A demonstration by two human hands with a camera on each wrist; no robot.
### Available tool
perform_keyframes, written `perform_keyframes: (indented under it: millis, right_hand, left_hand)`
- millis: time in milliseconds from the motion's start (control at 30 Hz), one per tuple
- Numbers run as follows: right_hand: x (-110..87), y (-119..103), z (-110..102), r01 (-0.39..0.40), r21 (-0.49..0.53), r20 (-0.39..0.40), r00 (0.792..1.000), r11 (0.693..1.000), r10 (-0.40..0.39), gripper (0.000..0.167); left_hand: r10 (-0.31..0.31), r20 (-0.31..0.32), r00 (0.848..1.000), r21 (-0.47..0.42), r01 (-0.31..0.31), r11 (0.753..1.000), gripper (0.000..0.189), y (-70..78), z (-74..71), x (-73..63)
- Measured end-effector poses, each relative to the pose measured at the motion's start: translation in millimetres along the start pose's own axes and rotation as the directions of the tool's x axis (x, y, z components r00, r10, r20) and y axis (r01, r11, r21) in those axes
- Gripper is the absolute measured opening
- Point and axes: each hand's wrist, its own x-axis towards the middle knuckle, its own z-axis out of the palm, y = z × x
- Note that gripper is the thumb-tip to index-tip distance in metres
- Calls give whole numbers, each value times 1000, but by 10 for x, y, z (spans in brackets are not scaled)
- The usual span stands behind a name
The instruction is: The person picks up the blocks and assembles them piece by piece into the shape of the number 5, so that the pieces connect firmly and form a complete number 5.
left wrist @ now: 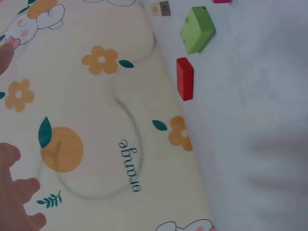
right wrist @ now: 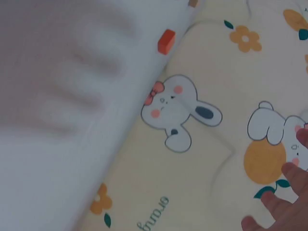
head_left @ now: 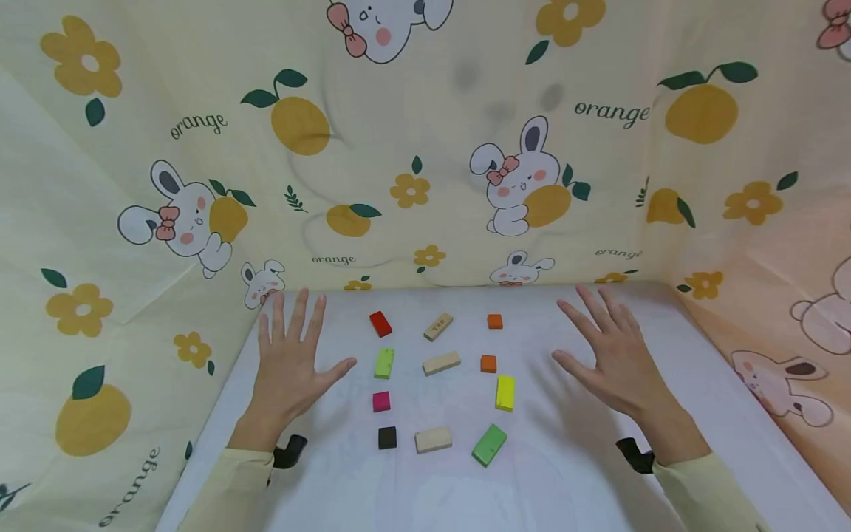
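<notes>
Cream cloth (head_left: pixel 412 89) is hung behind the white table (head_left: pixel 439 495) and along both its sides, tinted peach at the right. Rabbits (head_left: pixel 510 219), oranges (head_left: pixel 301 127), flowers (head_left: pixel 409 191), sprigs (head_left: pixel 295 199) and the word "orange" (head_left: pixel 612 111) are printed on it; pink bows (head_left: pixel 503 171) are worn by some rabbits.

Lime blk (head_left: pixel 384 363) (L), yel. blk (head_left: pixel 505 393) (R): both oblong, lying flat, well apart.

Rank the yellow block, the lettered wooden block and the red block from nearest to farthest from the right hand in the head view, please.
1. Yellow block: left of the right hand.
2. Lettered wooden block: back row, middle.
3. Red block: back row, left end.
</notes>
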Motion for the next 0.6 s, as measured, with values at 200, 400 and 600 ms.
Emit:
perform_keyframes:
  millis: [200,400,600]
  right_hand:
    - [90,-20,19,-66,141,61,996,988,58,72]
    - [285,-45,136,-171,280,179,976,945,124,65]
    - [544,-40,352,-208,362,263,958,909,114,61]
  left_hand:
    - [-43,42,998,-140,48,989,109,5,48,1]
    - [-147,118,982,-484,186,855,93,-25,138,42]
    - [-220,186,958,-638,288,715,85,-87,286,108]
